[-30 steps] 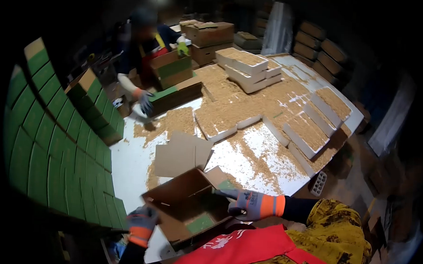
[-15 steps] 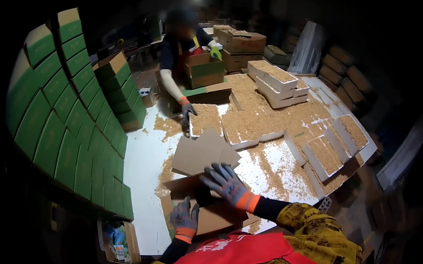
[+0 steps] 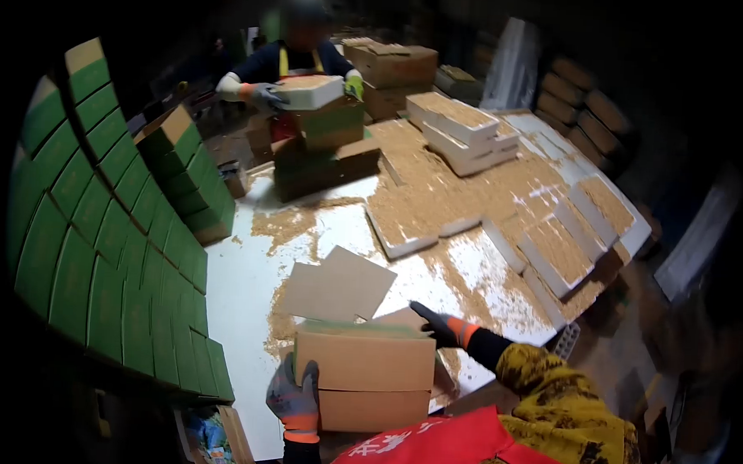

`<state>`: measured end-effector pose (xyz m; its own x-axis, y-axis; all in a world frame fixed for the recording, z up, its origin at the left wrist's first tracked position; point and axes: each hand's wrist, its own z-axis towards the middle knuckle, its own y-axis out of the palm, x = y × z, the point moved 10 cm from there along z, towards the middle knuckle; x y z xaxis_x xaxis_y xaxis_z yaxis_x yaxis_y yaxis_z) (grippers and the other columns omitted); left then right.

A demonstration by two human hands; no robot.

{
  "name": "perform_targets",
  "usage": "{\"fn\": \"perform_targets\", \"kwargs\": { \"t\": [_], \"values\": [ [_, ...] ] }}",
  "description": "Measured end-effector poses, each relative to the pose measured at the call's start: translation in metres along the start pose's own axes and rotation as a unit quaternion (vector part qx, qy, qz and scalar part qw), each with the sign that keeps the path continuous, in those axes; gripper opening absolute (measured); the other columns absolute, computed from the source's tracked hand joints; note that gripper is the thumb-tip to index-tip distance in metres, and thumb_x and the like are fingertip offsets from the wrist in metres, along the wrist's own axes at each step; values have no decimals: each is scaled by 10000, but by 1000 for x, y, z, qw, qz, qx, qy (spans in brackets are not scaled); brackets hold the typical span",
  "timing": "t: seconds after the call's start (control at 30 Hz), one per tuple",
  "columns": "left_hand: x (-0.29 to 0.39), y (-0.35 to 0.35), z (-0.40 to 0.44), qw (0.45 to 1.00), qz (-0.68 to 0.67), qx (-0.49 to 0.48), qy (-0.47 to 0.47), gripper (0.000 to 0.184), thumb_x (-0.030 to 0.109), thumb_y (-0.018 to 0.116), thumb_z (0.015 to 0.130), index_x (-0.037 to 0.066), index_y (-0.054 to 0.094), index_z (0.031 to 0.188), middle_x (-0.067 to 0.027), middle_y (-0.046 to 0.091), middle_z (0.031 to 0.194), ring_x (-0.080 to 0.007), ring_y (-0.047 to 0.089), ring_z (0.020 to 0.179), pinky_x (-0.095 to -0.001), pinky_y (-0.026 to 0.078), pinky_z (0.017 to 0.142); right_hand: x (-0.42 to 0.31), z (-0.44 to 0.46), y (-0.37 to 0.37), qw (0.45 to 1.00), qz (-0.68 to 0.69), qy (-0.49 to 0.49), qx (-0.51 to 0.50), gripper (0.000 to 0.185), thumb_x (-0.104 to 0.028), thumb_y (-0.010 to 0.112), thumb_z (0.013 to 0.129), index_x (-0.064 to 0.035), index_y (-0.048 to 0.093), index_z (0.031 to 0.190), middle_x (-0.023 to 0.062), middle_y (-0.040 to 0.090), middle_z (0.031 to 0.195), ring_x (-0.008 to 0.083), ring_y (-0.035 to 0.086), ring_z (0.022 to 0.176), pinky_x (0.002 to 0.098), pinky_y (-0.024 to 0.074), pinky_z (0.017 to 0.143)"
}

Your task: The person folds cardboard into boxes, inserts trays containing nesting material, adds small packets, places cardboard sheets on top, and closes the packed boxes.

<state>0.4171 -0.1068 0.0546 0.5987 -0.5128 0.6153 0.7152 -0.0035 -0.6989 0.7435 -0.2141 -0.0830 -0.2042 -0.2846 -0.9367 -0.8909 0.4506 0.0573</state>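
We have a bare strip of the white table (image 3: 240, 309) on our left, running between the wall of green boxes (image 3: 107, 295) and the loose cardboard sheets (image 3: 340, 287). Those sheets lie just beyond the brown box (image 3: 363, 381), close against its far side, and leave little room there. Farther right, the brown crumbs and the white trays (image 3: 557, 255) take up most of the surface out to its slanting right edge. Across from us a co-worker (image 3: 300, 63) holds a filled tray (image 3: 311, 93) above a green-banded carton (image 3: 333, 127).

The box and our red apron (image 3: 428, 446) hide much of the near table edge. The co-worker's head is blurred, the rim of our view falls dark, and the blue contents of the crate (image 3: 238, 442) at lower left are hard to make out.

Our left hand (image 3: 294, 401) grips the box's left side, which puts the box just to its right. Our right hand (image 3: 444, 325) has its fingers stretched out beside the box's far right corner; we cannot tell whether it touches.
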Motion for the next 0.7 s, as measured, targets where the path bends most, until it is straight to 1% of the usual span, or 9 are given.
{"fn": "perform_targets", "kwargs": {
  "t": [0.07, 0.1, 0.17, 0.23, 0.27, 0.3, 0.5, 0.6, 0.7],
  "values": [
    [-14, -11, -9, 938, -328, 111, 10, 468, 380, 482, 925, 14, 551, 1207, -174, 629, 1027, -283, 616, 903, -386, 489, 762, -19, -7, 20, 994, 23, 54, -96, 688, -263, 770, 719, -33, 426, 1269, 167, 526, 1194, 278, 508, 1104, 403, 431, 929],
    [-75, 20, -10, 790, -590, 155, -68, 468, 353, 456, 940, 0, 527, 1239, -157, 622, 1080, -248, 609, 940, -376, 491, 788, -42, -15, 26, 993, 6, 27, -115, 721, -279, 790, 697, -27, 418, 1261, 164, 531, 1174, 263, 521, 1079, 398, 445, 909],
    [-210, 101, -2, 882, -459, -104, -17, 513, 370, 363, 970, 19, 436, 1336, -121, 553, 1244, -200, 514, 1141, -343, 371, 1018, -97, -53, 45, 970, -124, -158, -136, 540, -282, 752, 738, -30, 467, 1122, 133, 542, 1116, 236, 524, 1059, 373, 455, 877],
    [-186, 107, -31, 719, -625, -90, -291, 562, 431, 383, 953, 39, 410, 1354, -116, 528, 1271, -198, 505, 1148, -347, 378, 1007, -129, -110, 74, 853, -280, -425, -120, 417, -263, 725, 746, -39, 488, 1005, 133, 528, 1117, 253, 530, 1046, 370, 466, 852],
    [-181, 110, -42, 681, -636, -120, -343, 588, 462, 394, 945, 49, 397, 1363, -113, 516, 1284, -197, 500, 1151, -350, 382, 1002, -75, -116, 95, 753, -437, -470, -145, 412, -191, 715, 689, -54, 495, 1009, 152, 479, 1153, 321, 515, 1051, 395, 470, 848],
    [-174, 114, -52, 652, -636, -159, -380, 615, 492, 404, 936, 59, 384, 1371, -111, 504, 1297, -196, 495, 1154, -352, 386, 996, -27, -112, 99, 785, -459, -367, -198, 378, -155, 696, 673, -72, 506, 990, 144, 470, 1186, 353, 498, 1083, 411, 456, 885],
    [-157, 140, -19, 863, -365, -250, -243, 392, 318, 374, 994, 13, 503, 1203, -110, 586, 1092, -204, 570, 970, -323, 466, 844, 53, -132, 104, 848, -339, -284, -292, 665, -278, 704, 775, -215, 395, 1361, 112, 249, 1494, 346, 392, 1269, 441, 407, 988],
    [-121, 139, -26, 860, -317, -333, -222, 355, 269, 374, 989, 15, 513, 1195, -121, 562, 1165, -202, 538, 1043, -353, 428, 915, 27, -121, -105, 954, -152, -170, 193, 778, -210, 729, 764, -67, 312, 1404, 157, 357, 1424, 274, 446, 1231, 360, 387, 1006],
    [-157, 152, -35, 938, -23, -333, -89, 349, 222, 376, 971, 10, 503, 1217, -137, 546, 1203, -234, 506, 1108, -359, 388, 977, 84, -169, -373, 699, -142, -171, 680, 783, -289, 771, 729, 5, 378, 1339, 199, 494, 1256, 308, 520, 1093, 384, 427, 928]
  ]
}}
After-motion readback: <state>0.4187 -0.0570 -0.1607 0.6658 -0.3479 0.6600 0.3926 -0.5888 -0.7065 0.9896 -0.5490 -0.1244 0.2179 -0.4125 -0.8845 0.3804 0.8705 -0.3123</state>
